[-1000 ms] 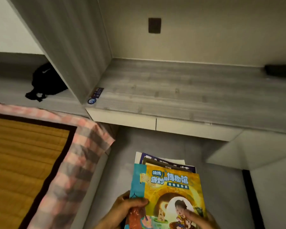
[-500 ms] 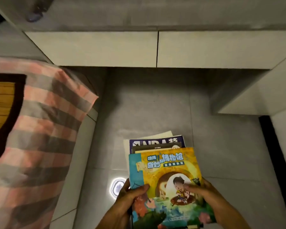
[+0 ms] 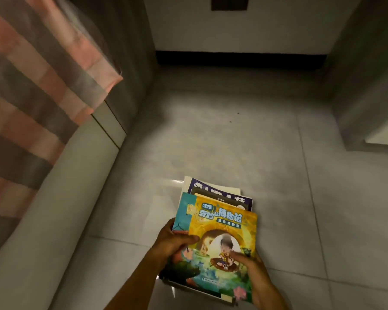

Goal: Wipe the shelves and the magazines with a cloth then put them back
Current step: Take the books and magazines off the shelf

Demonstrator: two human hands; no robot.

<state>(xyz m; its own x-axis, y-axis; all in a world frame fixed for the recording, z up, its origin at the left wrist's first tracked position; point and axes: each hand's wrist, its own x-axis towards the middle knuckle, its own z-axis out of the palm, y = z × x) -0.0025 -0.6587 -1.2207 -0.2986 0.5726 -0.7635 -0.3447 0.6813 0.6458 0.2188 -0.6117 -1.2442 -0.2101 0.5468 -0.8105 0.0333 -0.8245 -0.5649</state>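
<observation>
I hold a stack of magazines [image 3: 220, 222] low over the grey tiled floor, near the bottom centre of the view. The top one has a bright yellow and teal cartoon cover; a dark blue one and a white one stick out behind it. My left hand [image 3: 175, 242] grips the stack's left edge with the thumb across the cover. My right hand [image 3: 249, 265] holds the right edge, thumb on the cover. No cloth is in view, and the shelf is out of sight.
A bed edge with a pink and grey checked sheet [image 3: 38, 86] runs along the left. A pale bed side panel [image 3: 61, 198] lies below it. A white wall with a dark baseboard [image 3: 240, 59] closes the far end. A cabinet side [image 3: 365, 86] stands at right.
The view has tilted down and away from the grey shelf toward the floor under it. Both hands keep the same grip on the magazine stack.
</observation>
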